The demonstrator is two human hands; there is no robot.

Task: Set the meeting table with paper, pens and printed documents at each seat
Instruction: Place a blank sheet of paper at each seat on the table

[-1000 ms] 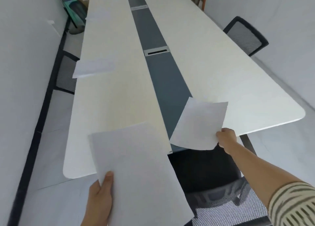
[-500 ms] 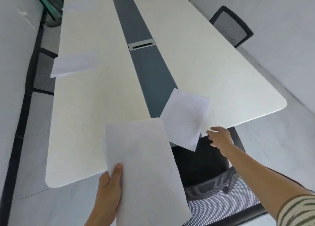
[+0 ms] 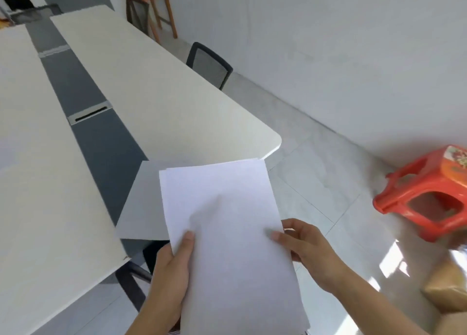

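Observation:
I hold a stack of white paper (image 3: 227, 228) in front of me, just off the near end of the long white meeting table (image 3: 161, 99). My left hand (image 3: 171, 276) grips the stack's left edge with the thumb on top. At the stack's right edge my right hand (image 3: 308, 251) pinches it, thumb on the top sheet. A single sheet (image 3: 141, 208) lies on the table's near end over the dark centre strip (image 3: 83, 102), partly hidden behind the stack. No pens are in view.
A black mesh chair (image 3: 209, 65) stands at the table's right side, and another chair (image 3: 136, 281) is tucked under the near end. A red plastic stool (image 3: 424, 198) lies tipped on the floor at right. Brown packages (image 3: 447, 284) sit at the lower right.
My right hand let go of the single sheet, which now lies on the table end, and came back to the stack. The view swung right, towards the right side of the table.

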